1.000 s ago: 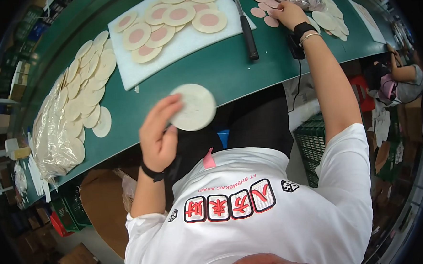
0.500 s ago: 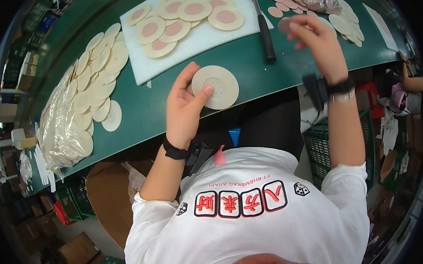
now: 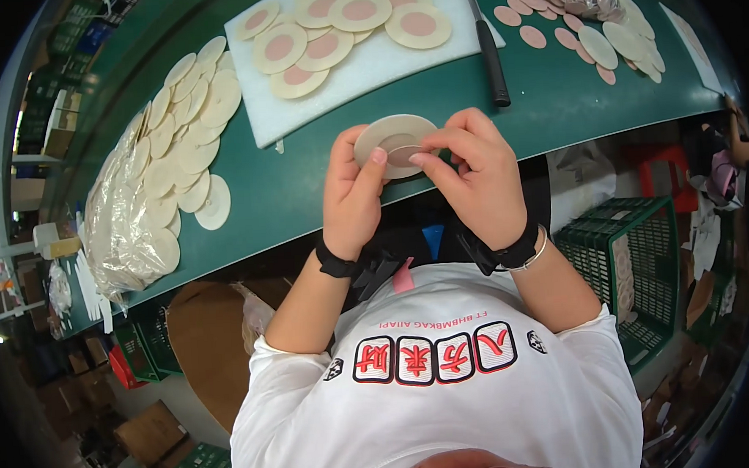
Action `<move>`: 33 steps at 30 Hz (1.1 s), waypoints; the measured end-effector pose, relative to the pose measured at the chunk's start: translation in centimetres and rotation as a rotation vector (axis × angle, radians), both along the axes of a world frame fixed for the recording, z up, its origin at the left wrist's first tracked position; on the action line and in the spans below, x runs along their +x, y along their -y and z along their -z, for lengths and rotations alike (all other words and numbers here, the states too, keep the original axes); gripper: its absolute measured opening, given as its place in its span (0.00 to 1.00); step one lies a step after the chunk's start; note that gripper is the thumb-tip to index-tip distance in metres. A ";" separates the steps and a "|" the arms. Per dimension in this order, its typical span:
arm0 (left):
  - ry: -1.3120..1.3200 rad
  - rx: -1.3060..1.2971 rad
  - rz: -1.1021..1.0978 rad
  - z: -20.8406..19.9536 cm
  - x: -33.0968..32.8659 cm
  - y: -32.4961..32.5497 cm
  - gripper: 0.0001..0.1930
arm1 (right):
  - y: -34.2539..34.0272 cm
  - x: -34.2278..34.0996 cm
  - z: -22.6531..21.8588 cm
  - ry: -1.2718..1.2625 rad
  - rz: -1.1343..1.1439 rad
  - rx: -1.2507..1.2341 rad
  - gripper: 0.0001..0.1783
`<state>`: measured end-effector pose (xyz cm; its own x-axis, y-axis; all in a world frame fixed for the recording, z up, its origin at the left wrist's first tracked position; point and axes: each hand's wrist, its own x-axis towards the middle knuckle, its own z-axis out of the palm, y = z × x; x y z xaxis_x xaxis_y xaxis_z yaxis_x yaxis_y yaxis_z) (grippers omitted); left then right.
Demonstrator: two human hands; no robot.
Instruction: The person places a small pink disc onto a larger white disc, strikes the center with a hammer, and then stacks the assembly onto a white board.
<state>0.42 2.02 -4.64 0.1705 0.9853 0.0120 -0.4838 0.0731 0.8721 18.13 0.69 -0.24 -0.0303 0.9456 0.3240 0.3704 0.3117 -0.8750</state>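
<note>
My left hand [image 3: 352,194] grips a large cream disc [image 3: 396,125] by its left edge, thumb on the upper face. The disc is tilted over the table's near edge. From the right, my right hand [image 3: 480,171] pinches a small pinkish disc [image 3: 403,155] between thumb and fingers, over the middle of the cream one. Whether the two discs touch fully is hard to see. Beyond my hands, several cream discs with pink centres [image 3: 359,11] lie piled on a white foam board [image 3: 272,131].
Left on the green table [image 3: 306,216] are loose cream discs [image 3: 212,202] spilling from a clear bag [image 3: 124,217]. A black-handled hammer [image 3: 491,63] lies right of the board. Farther right are small pink discs [image 3: 533,37] and more cream discs. Below stands a green crate [image 3: 622,263].
My right hand has come left and down from the pink discs, bringing a small one to the cream disc. My left hand has tilted the cream disc.
</note>
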 end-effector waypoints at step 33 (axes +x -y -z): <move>-0.070 0.484 0.037 1.6 -0.6 0.4 0.09 | 1.5 -1.0 0.6 0.034 0.074 0.371 0.10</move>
